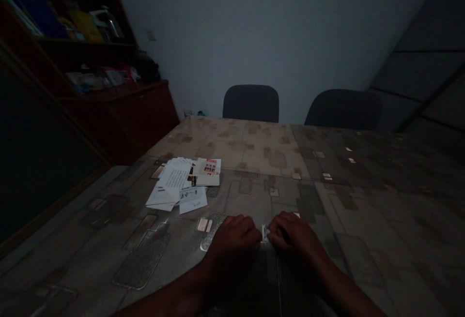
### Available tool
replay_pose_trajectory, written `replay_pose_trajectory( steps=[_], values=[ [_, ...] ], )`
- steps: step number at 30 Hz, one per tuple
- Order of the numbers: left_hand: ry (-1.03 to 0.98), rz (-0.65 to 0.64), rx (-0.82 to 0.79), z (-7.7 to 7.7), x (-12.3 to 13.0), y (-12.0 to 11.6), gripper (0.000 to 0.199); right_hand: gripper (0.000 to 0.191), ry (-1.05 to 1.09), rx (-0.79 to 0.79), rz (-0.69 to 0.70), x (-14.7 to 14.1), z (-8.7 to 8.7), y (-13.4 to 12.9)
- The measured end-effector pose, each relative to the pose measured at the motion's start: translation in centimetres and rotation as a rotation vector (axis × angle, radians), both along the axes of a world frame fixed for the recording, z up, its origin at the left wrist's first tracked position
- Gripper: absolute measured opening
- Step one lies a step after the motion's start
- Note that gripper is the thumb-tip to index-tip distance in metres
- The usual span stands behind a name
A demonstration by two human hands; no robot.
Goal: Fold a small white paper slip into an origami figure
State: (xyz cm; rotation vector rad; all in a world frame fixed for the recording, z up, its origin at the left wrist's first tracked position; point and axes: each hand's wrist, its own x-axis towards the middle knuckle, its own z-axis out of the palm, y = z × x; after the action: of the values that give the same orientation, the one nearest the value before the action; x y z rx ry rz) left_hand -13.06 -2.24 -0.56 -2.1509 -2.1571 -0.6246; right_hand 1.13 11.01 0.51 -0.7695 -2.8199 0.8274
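Observation:
Low in the middle of the view, my left hand (238, 237) and my right hand (292, 234) are close together over the table, both with curled fingers. Between their fingertips shows a small, narrow white piece (264, 233), perhaps paper; its kind is too small and dim to make out. Both hands appear to pinch it, one at each side. To the left and farther off, a loose pile of white printed cards (176, 176) lies overlapping on the table, some with black writing, one with a small coloured picture.
A patterned cloth covers the table (250, 138). Beyond its far edge stand two dark chairs, a left one (250, 103) and a right one (343, 108), against a pale wall. At the left is a dark wooden cabinet (141, 109) with cluttered shelves. The room is dim.

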Motion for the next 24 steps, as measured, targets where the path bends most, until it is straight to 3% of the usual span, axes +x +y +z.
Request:
replay_pose_trajectory(
  steps=[4, 7, 15, 24],
  values=[
    [0.202, -0.092, 0.041, -0.2, -0.8, -0.8, 0.006, 0.005, 0.001, 0.006, -0.005, 0.0, 0.1, -0.1],
    [0.270, -0.138, 0.061, -0.4, -0.9, -1.1, 0.018, 0.002, 0.000, 0.011, -0.020, -0.1, 0.0, -0.1],
    [0.274, -0.125, -0.042, -1.3, 0.0, -0.8, 0.005, 0.010, 0.063, -0.030, -0.077, 0.0, -0.7, -0.1],
    [0.315, -0.147, -0.101, -0.5, 0.4, -1.0, 0.022, 0.007, 0.105, -0.080, -0.058, 0.1, -0.9, 0.1]
  ],
)
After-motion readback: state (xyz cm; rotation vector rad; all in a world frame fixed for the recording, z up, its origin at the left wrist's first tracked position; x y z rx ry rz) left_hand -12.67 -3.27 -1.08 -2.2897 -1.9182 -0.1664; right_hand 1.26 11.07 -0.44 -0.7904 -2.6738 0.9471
